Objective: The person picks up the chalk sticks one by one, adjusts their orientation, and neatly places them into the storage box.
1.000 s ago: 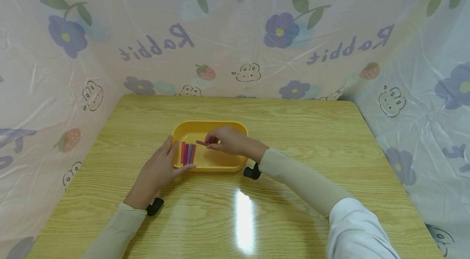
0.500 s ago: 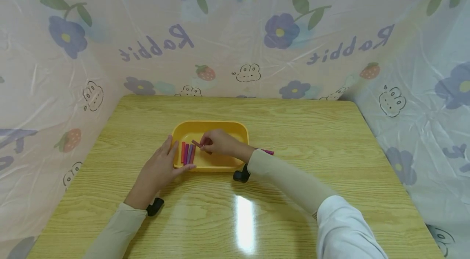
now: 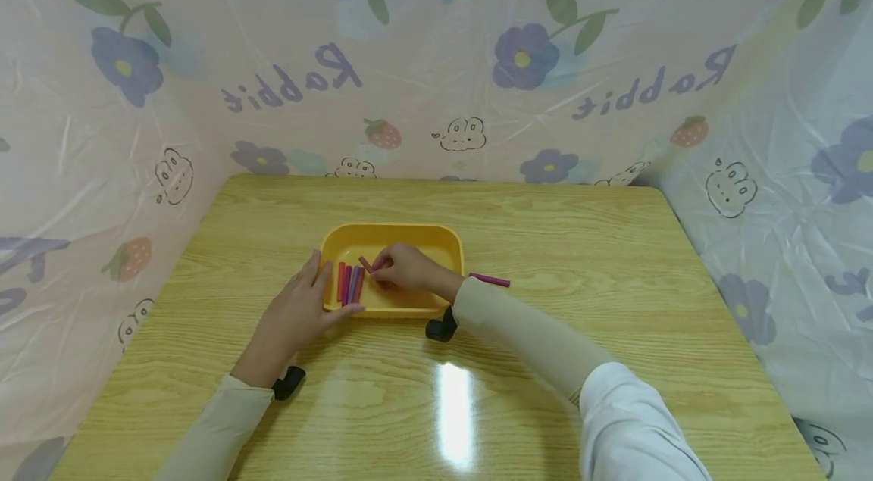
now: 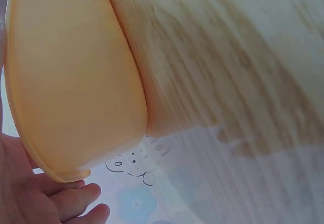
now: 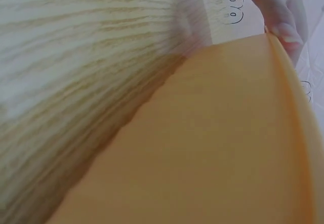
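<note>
In the head view a yellow tray (image 3: 409, 312) stands on the wood-grain table. Several short crayon-like sticks (image 3: 351, 284) in red, purple and brownish red lie side by side at its left end. My right hand (image 3: 408, 267) is over the inside of the tray, pinching a dark red stick (image 3: 365, 263) between thumb and fingers, just right of the row. My left hand (image 3: 296, 310) rests on the tray's left end, fingers spread along the side and thumb across the front rim. The left wrist view shows its fingers (image 4: 76, 201) reaching past the rim.
A purple stick (image 3: 489, 280) lies on the table (image 3: 580, 254) just right of the tray, close to my right forearm. Behind the table hangs a patterned curtain (image 3: 423, 79). Light glares off the tabletop in front of the tray.
My right hand and forearm have shifted slightly left, and the pinched stick has turned to a steeper slant. The purple stick on the table has come into view from behind my right arm.
</note>
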`<action>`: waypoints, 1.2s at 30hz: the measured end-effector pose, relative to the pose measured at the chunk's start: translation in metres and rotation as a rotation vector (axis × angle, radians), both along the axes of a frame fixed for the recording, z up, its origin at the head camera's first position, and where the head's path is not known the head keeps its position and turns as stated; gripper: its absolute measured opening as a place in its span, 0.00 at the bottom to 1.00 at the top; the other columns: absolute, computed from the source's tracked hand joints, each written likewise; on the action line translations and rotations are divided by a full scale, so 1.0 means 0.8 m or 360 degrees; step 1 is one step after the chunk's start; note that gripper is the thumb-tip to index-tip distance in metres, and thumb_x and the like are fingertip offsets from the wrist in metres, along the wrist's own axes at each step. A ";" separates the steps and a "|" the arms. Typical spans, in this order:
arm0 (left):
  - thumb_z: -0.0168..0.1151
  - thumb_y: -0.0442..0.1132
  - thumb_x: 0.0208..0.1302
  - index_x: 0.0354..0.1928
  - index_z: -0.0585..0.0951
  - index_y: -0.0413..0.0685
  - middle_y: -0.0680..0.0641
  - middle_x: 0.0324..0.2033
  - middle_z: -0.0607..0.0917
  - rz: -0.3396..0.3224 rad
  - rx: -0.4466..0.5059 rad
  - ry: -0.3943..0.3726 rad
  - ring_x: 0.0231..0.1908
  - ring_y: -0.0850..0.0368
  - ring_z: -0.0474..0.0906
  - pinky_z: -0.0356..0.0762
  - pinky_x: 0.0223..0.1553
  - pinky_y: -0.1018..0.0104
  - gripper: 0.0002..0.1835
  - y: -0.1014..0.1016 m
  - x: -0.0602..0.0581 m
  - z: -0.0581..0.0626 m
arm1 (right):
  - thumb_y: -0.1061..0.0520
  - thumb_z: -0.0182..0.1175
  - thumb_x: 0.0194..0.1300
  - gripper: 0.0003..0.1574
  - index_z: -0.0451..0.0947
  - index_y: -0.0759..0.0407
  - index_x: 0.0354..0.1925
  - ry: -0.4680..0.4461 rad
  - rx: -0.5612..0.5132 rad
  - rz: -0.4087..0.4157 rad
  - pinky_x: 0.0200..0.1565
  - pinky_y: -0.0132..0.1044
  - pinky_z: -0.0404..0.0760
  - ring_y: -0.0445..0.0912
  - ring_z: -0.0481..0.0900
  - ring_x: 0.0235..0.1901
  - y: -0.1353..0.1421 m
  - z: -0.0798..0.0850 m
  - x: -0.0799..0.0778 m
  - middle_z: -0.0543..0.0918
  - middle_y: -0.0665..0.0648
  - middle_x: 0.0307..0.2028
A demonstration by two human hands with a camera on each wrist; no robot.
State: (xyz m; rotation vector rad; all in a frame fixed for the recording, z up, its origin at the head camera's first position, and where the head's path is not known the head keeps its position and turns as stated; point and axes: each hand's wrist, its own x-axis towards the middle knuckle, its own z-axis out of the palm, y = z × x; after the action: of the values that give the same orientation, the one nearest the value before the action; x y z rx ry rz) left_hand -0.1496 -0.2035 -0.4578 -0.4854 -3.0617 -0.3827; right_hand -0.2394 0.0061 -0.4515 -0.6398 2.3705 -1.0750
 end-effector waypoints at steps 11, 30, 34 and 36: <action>0.45 0.77 0.52 0.69 0.57 0.35 0.31 0.69 0.47 0.0005 -0.0003 -0.0021 0.64 0.33 0.55 0.61 0.59 0.42 0.57 0.001 0.000 0.000 | 0.59 0.60 0.64 0.10 0.82 0.65 0.37 -0.0479 -0.0252 -0.0257 0.32 0.34 0.82 0.45 0.82 0.29 -0.007 -0.014 0.003 0.84 0.57 0.28; 0.43 0.78 0.51 0.69 0.57 0.34 0.31 0.69 0.47 0.0011 0.0028 -0.0009 0.64 0.33 0.55 0.62 0.58 0.42 0.58 0.002 0.001 0.001 | 0.64 0.59 0.63 0.10 0.81 0.73 0.37 -0.1133 -0.0548 -0.0540 0.35 0.40 0.83 0.49 0.84 0.27 -0.010 -0.026 0.002 0.84 0.65 0.30; 0.43 0.78 0.51 0.69 0.57 0.34 0.31 0.69 0.47 0.0008 0.0029 -0.0004 0.64 0.33 0.55 0.62 0.58 0.42 0.58 0.002 0.001 0.001 | 0.63 0.59 0.63 0.10 0.82 0.71 0.37 -0.1167 -0.0543 -0.0544 0.33 0.38 0.83 0.49 0.84 0.26 -0.011 -0.028 0.002 0.84 0.65 0.30; 0.44 0.78 0.51 0.69 0.57 0.33 0.31 0.69 0.47 0.0009 0.0027 -0.0012 0.64 0.33 0.55 0.61 0.58 0.42 0.58 0.002 0.000 0.001 | 0.63 0.59 0.63 0.10 0.82 0.71 0.36 -0.1172 -0.0545 -0.0549 0.33 0.38 0.83 0.49 0.84 0.26 -0.011 -0.029 0.002 0.84 0.65 0.30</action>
State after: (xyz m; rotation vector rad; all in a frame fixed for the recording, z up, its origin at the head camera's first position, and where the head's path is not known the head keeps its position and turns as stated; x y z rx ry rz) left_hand -0.1493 -0.2022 -0.4568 -0.4756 -3.0635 -0.4111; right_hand -0.2378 -0.0029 -0.4743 0.0877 1.6898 -1.5533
